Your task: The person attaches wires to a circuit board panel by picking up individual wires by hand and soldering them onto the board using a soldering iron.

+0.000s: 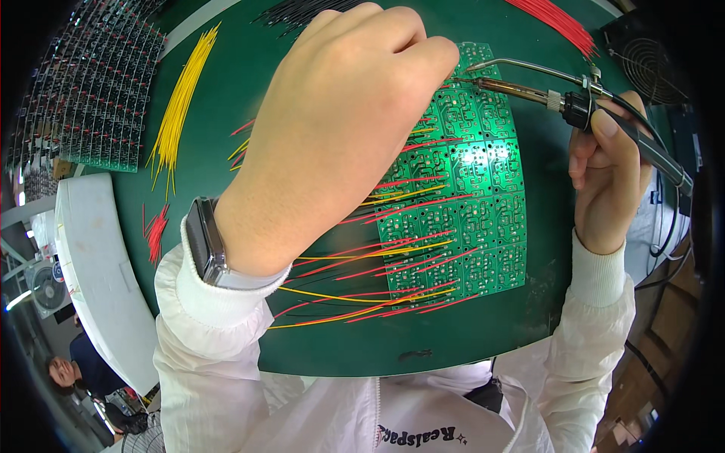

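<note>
My right hand (610, 162) grips a soldering iron (574, 107) with a thin metal feed tube (529, 66) fixed along it. The iron's tip points left and meets the upper part of a green circuit board panel (507, 226). Over that spot my left hand (355, 90) is closed in a pinch. A short red length of wire (445, 86) shows by its fingertips, close to the iron's tip; the rest is hidden behind the hand. Several red, yellow and black wires (377, 264) run leftward from the panel's lower rows, partly under my left forearm.
A yellow wire bundle (181, 102) and short red wires (156, 234) lie left. Black wires (302, 15) and long red wires (555, 26) lie at the far side. Populated boards (91, 98) stand far left, above a white foam block (102, 264). A fan (649, 64) is far right; a person (94, 362) is lower left.
</note>
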Demonstrator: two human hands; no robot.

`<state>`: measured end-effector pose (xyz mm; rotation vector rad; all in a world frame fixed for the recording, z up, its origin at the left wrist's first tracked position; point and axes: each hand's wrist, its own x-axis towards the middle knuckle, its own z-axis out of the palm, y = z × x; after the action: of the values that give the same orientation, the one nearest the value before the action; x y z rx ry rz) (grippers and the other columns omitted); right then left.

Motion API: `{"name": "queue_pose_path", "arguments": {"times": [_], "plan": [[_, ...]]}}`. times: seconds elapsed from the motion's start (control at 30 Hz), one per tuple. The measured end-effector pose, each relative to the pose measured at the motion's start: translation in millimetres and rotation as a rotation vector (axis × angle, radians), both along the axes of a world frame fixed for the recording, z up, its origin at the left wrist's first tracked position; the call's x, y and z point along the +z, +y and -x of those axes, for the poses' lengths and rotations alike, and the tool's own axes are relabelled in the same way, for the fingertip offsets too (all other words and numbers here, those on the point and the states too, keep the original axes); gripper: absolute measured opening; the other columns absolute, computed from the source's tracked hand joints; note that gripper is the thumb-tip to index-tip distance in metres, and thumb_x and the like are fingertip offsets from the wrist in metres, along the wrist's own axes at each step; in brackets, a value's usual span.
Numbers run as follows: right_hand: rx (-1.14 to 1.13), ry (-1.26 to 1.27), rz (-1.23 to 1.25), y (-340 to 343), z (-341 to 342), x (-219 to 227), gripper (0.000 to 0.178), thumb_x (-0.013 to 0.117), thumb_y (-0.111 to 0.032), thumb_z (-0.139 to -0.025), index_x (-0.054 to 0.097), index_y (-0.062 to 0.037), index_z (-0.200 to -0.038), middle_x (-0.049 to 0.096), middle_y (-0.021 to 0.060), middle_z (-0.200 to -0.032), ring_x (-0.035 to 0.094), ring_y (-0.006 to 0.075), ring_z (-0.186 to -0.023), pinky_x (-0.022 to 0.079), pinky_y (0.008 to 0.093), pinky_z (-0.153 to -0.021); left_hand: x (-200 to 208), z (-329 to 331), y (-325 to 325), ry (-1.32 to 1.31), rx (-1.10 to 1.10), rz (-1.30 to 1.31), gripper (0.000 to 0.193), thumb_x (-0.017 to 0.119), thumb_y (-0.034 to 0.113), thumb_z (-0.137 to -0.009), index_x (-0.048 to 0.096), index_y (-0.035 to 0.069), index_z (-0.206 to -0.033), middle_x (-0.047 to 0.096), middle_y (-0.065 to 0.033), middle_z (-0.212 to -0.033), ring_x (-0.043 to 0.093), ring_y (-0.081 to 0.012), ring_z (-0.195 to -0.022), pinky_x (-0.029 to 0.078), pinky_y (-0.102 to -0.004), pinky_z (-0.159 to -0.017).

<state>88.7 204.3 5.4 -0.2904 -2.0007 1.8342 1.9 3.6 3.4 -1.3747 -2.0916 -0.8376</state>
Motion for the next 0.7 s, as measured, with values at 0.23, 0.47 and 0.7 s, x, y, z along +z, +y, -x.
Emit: {"name": "queue_pose_path", "arguments": {"times": [0.23,0.47,0.7], "plan": [[0.026,0.027,0.005,1.7,1.9,0.5,0.017,0.057,-0.017,-0.078,0.053,-0.0005,-0.083,0.049,0.0040,-0.057,0.046,0.0099,-0.045,0.031,0.0198,-0.039,18.3,-4.5,3.9,-0.004,0.136,0.280,0.010,0.065,0.004,-0.070,0.060,0.005,-0.079,0.057,-0.0030,-0.077,0.056,-0.0201,-0.073,0.042,-0.0299,-0.067],[0.007,0.032,0.007,2.7,5.5,2.7,0.017,0.057,-0.017,-0.078,0.053,-0.0009,-0.082,0.049,0.0040,-0.057,0.045,0.0098,-0.044,0.031,0.0197,-0.039,11.6,3.9,-0.5,0.006,0.004,0.000,0.008,0.064,0.005,-0.073,0.061,0.004,-0.080,0.058,-0.0048,-0.077,0.057,-0.0205,-0.073,0.043,-0.0297,-0.067],[-0.032,0.083,0.081,-5.9,8.5,1.4,0.013,0.058,-0.010,-0.076,0.049,-0.0021,-0.079,0.047,0.0036,-0.053,0.044,0.0094,-0.041,0.030,0.0199,-0.036,33.9,68.8,-11.8,-0.420,0.389,0.188,0.018,0.061,0.009,-0.077,0.061,-0.003,-0.090,0.060,-0.0181,-0.084,0.060,-0.0262,-0.077,0.047,-0.0331,-0.069]]}}
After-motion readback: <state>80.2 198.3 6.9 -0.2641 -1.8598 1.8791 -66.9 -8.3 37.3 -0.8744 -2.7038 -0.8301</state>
